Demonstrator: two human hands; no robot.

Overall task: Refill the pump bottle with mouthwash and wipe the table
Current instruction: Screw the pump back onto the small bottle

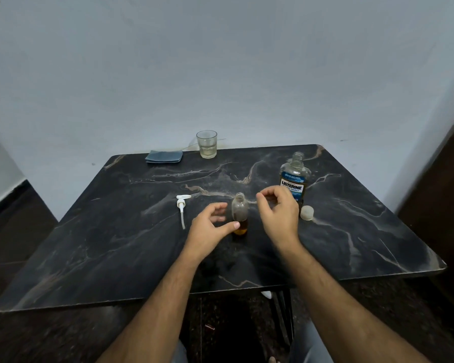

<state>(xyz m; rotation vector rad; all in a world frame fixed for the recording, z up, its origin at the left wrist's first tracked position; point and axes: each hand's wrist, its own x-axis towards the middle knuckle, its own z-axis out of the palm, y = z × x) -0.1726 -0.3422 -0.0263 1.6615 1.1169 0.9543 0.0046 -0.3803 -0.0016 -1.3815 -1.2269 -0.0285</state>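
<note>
Both forearms come in from the near edge, over a dark marble-look surface (121, 247) set against a pale wall. Left hand (207, 226): grip loosely spread beside the small pump bottle (239, 214), thumb tip just at its lower side, fingers blurred and apart from the glass, nothing clamped. Right hand (278, 213): fingers relaxed and curled, holding nothing, hovering just right of the bottle neck. Mouthwash bottle (295, 176) stands upright and uncapped behind the right hand, far right. Pump bottle is upright at centre, open-topped, with amber liquid only in the bottom part. Glass tumbler (206, 144) sits at the far edge, folded blue cloth (164, 156) to its left. Pump head (182, 208) lies flat, left of the left hand. White cap (307, 213) sits on the surface just in front of the mouthwash bottle.
</note>
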